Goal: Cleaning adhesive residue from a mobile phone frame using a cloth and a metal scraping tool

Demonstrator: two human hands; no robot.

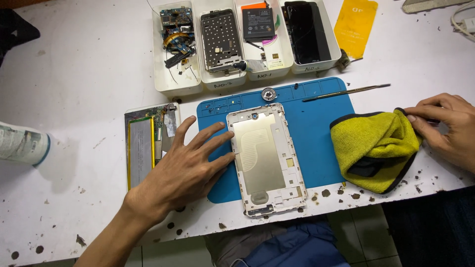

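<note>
Head view, tablet frame [265, 159] beside left hand [182, 170], cloth [373, 143] under right hand [445, 126]

Matt metal tablet frame [265, 158] — fluffy yellow cloth [374, 146] — smooth blue mat [316, 128].

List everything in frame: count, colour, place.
Silicone work mat: 1, blue, table centre.
Metal tablet back frame: 1, silver-gold, on the mat.
Tablet board with flat battery: 1, grey, left of the mat.
Plastic parts trays: 4, white, a row behind the mat, holding phone parts.
Thin metal pry tool: 1, silver, mat's far edge.
Microfibre cloth: 1, yellow with black edge, right.
Flat card: 1, yellow, far right.
Cylindrical bottle: 1, white, left edge.
Left hand: open, fingers touching the frame.
Right hand: grip on the cloth's corner.
</note>
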